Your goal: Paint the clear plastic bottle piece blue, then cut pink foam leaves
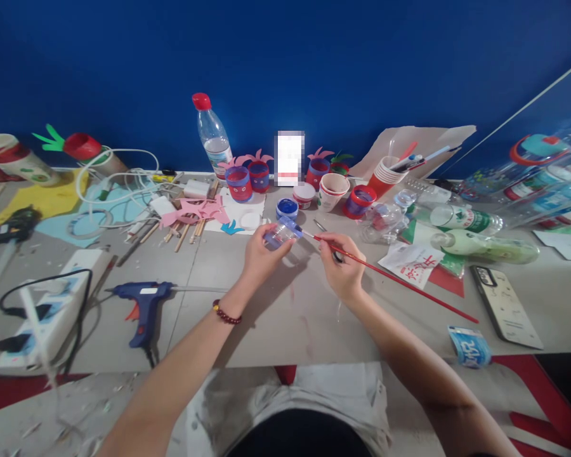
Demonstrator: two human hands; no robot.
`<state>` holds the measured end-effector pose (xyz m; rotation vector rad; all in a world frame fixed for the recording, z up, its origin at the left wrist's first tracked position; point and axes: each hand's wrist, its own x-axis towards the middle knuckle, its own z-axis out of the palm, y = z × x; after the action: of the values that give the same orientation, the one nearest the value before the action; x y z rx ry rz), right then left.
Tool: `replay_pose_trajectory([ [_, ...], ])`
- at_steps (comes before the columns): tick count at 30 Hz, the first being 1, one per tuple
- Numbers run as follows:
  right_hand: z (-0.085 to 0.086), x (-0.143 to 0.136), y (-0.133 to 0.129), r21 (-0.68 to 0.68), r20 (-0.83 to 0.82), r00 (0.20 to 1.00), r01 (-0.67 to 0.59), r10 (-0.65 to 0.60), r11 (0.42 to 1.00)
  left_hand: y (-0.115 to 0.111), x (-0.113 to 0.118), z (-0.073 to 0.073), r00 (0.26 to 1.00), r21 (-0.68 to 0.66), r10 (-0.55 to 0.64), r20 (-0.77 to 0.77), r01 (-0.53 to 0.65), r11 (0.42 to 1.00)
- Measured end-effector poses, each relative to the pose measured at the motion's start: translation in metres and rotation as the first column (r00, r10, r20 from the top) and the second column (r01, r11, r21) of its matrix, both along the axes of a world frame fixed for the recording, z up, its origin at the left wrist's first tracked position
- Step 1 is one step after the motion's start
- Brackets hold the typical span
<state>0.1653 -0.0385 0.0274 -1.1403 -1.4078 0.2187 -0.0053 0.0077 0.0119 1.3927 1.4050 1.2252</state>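
Between the fingers of my left hand (265,257) is a clear plastic cup (280,236) held tilted, with blue paint along its rim. My right hand (342,268) pinches a long red paintbrush (400,277), and the brush tip touches or nearly touches the painted rim. Just beyond the cup stands an open jar of blue paint (287,208). A pinkish-white jar (304,195) is beside it. Painted red and blue cups with pink paper tops, such as the nearest one (238,184), stand farther back.
A blue glue gun (145,304) and a power strip (59,317) lie at the left. Behind stands a bottle with a red cap (212,136). Plastic bottles (466,219), a phone (505,306) and a blue packet (469,346) are at the right. Pink paper cutouts (195,211) lie left of centre.
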Motion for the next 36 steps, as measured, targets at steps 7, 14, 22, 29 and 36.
replay_pose_trajectory([
  [7, -0.001, 0.001, 0.000, -0.010, -0.003, 1.000, 0.005, -0.005, 1.000, 0.002, 0.005, 0.002, 0.926, -0.120, -0.012, 0.377, 0.062, 0.991],
  [14, 0.000, 0.003, 0.001, -0.034, 0.009, 1.000, 0.027, -0.027, 0.999, 0.004, 0.000, 0.010, 0.851, -0.261, 0.005, 0.525, 0.155, 0.953],
  [22, -0.001, 0.002, 0.003, -0.045, -0.017, 1.000, 0.006, -0.007, 0.999, 0.003, -0.004, 0.018, 0.738, -0.305, 0.001, 0.675, 0.277, 0.911],
  [29, -0.008, 0.003, 0.002, 0.031, -0.056, 0.998, 0.007, -0.005, 0.999, 0.006, -0.002, 0.010, 0.830, -0.296, 0.002, 0.558, 0.197, 0.935],
  [36, -0.012, 0.004, -0.001, 0.042, -0.022, 0.999, -0.044, 0.045, 0.998, 0.001, 0.000, -0.003, 0.996, -0.059, -0.035, 0.083, 0.040, 0.997],
])
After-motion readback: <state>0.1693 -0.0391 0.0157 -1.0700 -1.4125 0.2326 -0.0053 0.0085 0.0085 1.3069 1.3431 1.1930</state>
